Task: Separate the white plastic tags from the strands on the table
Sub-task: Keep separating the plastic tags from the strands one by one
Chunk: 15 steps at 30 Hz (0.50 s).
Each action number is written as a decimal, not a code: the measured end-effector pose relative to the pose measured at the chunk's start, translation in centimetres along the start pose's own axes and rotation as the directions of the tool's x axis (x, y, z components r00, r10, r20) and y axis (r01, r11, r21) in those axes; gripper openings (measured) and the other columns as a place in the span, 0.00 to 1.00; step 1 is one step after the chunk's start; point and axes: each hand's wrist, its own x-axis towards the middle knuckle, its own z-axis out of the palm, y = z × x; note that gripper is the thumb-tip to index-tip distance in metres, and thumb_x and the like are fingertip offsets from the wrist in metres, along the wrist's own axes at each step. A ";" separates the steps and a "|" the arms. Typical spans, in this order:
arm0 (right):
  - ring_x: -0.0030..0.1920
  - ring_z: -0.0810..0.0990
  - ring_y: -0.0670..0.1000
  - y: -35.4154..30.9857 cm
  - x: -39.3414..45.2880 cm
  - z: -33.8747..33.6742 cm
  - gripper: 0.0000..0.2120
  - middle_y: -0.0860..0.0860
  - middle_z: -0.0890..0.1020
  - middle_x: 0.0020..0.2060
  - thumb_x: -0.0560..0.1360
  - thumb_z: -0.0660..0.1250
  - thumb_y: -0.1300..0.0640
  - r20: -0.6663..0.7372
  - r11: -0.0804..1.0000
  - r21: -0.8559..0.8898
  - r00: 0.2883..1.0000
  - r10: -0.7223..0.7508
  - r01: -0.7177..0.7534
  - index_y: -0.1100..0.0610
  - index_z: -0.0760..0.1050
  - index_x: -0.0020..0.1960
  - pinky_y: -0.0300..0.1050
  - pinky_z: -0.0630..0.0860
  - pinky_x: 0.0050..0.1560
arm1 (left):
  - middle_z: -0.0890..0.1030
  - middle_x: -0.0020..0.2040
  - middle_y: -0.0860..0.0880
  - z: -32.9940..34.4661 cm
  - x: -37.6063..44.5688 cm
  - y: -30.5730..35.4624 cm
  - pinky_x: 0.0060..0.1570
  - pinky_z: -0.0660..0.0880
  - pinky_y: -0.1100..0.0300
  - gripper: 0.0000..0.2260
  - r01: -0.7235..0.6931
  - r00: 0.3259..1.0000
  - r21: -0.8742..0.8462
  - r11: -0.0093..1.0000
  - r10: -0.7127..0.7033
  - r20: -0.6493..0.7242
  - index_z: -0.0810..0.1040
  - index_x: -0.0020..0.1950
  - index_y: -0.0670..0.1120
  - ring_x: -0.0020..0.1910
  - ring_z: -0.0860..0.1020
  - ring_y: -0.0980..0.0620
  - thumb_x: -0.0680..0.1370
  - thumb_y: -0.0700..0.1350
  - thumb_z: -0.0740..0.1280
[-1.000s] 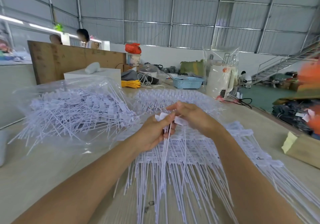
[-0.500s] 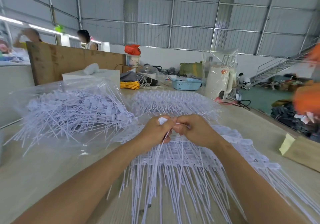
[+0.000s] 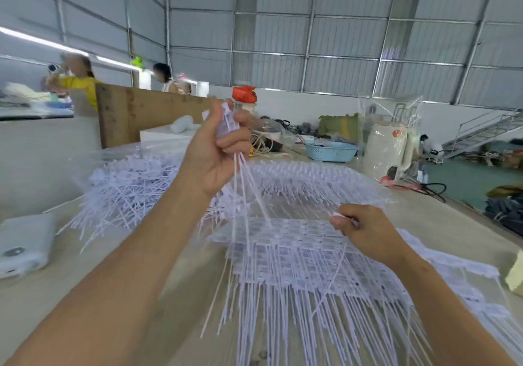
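Mid-separation: left hand (image 3: 215, 153) gripping raised tags (image 3: 226, 122), right hand (image 3: 365, 229) pinching strand (image 3: 334, 278) at centre right; next, pulling apart.

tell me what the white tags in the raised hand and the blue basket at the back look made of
White tags gripped in the left hand: thin matte plastic, probably; the long strands bend without creasing.
Blue basket: moulded plastic, seemingly; perforated walls, even colour, slight sheen.
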 end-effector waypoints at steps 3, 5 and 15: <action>0.31 0.67 0.54 0.0 0.0 0.3 0.23 0.55 0.68 0.27 0.77 0.63 0.62 0.005 1.000 -0.006 1.000 -0.015 0.015 0.50 0.58 0.27 0.49 0.66 0.38 | 0.75 0.32 0.52 -2.2 0.9 3.4 0.19 0.59 0.69 0.11 0.077 0.949 0.798 0.597 0.201 -0.242 0.68 0.43 0.48 0.20 0.63 0.59 0.81 0.52 0.58; 0.29 0.65 0.52 -0.2 0.1 0.4 0.24 0.50 0.65 0.25 0.77 0.64 0.62 0.004 1.000 -0.013 1.000 -0.020 0.020 0.49 0.57 0.27 0.48 0.64 0.36 | 0.76 0.41 0.47 -4.9 1.6 4.6 0.26 0.65 0.63 0.06 0.372 0.898 0.928 -0.007 0.256 -0.358 0.69 0.53 0.48 0.28 0.70 0.53 0.80 0.49 0.62; 0.27 0.67 0.47 -0.9 0.3 0.6 0.27 0.45 0.70 0.23 0.75 0.66 0.61 0.002 0.999 -0.030 1.000 -0.020 0.020 0.45 0.60 0.23 0.44 0.65 0.36 | 0.62 0.66 0.36 -15.5 2.7 1.8 0.53 0.71 0.54 0.18 0.286 0.916 0.262 -0.922 0.183 -0.358 0.65 0.68 0.39 0.59 0.70 0.40 0.77 0.35 0.59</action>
